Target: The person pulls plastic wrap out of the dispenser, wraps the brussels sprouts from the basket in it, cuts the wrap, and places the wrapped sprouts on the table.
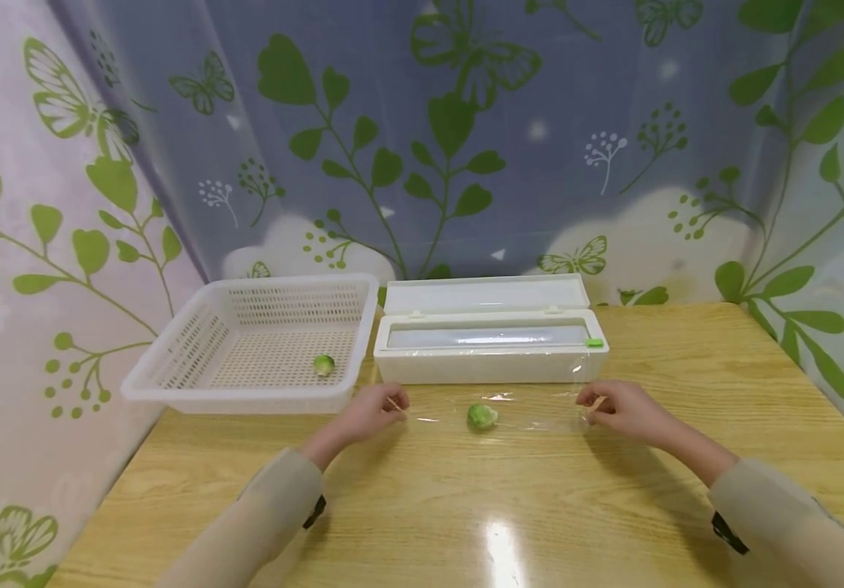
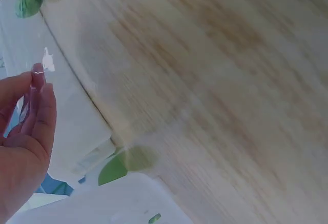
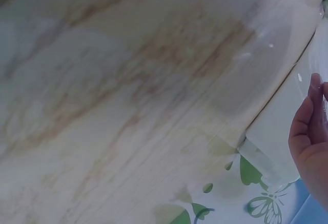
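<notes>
A sheet of clear plastic wrap (image 1: 528,402) stretches between the two hands in front of the white wrap dispenser box (image 1: 491,367). Its left end is pinched between thumb and fingers of my left hand (image 1: 373,412), near the basket's corner. At the other end, my right hand (image 1: 623,411) pinches the film by the box's right front corner. One green Brussels sprout (image 1: 482,417) appears midway along the film, between the hands. The left wrist view shows the left fingertips (image 2: 38,78) holding a shiny edge of film, with the sprout (image 2: 29,2) beyond.
A white perforated basket (image 1: 245,400) stands at the left, with another Brussels sprout (image 1: 323,365) inside. The box lid (image 1: 488,296) is raised at the back, showing the wrap roll (image 1: 488,336); a green slider (image 1: 594,343) sits at its right end. A patterned curtain (image 1: 392,147) hangs behind the wooden table (image 1: 407,523).
</notes>
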Demonstrator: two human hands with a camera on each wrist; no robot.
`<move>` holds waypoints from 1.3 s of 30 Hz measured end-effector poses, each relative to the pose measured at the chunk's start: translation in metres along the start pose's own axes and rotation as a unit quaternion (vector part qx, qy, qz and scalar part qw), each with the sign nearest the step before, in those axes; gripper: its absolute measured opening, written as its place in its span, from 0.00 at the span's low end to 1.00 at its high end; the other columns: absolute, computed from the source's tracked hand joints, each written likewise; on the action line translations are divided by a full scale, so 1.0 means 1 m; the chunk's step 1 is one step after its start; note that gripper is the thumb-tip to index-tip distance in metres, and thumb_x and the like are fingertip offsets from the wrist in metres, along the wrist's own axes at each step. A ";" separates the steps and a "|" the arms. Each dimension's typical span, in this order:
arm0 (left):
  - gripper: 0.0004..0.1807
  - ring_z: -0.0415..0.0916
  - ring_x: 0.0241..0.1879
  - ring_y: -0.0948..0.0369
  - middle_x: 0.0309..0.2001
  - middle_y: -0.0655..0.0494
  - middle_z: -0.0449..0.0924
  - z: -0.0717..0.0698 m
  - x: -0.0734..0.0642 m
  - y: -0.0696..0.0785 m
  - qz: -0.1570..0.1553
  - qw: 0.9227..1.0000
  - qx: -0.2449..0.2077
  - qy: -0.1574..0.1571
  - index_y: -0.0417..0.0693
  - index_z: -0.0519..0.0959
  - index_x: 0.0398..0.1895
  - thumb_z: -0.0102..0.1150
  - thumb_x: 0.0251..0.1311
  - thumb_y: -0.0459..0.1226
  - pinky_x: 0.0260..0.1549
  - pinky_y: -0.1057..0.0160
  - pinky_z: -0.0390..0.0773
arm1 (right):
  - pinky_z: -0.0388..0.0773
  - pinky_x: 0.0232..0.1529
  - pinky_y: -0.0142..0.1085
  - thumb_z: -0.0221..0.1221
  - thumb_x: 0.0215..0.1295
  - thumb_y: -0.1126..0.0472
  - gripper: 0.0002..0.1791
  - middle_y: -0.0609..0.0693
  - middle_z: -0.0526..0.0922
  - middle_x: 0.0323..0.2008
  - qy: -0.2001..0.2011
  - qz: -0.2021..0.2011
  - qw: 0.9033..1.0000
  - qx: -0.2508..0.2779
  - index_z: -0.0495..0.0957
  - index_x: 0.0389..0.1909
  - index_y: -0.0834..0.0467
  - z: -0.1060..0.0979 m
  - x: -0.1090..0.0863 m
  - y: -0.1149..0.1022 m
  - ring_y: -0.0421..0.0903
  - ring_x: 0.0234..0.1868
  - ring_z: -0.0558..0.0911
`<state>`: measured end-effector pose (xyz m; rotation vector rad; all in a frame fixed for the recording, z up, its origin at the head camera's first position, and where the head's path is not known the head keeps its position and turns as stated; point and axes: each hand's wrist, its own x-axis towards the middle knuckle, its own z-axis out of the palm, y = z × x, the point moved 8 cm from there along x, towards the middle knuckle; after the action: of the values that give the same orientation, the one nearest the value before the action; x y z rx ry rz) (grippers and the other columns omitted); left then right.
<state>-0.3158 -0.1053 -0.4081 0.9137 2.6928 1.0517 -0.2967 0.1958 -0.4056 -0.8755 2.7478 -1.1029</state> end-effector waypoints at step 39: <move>0.06 0.73 0.29 0.58 0.26 0.52 0.75 0.003 0.005 -0.029 -0.059 0.994 0.084 -0.027 0.37 0.73 0.30 0.60 0.48 0.27 0.31 0.63 0.74 | 0.71 0.43 0.48 0.55 0.57 0.68 0.16 0.64 0.77 0.40 -0.012 0.069 0.997 0.017 0.72 0.45 0.72 -0.002 0.006 0.024 0.59 0.43 0.75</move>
<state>-0.3332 -0.1180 -0.4284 0.7829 2.7837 0.7763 -0.3137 0.2080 -0.4190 -0.6774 2.7144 -1.1043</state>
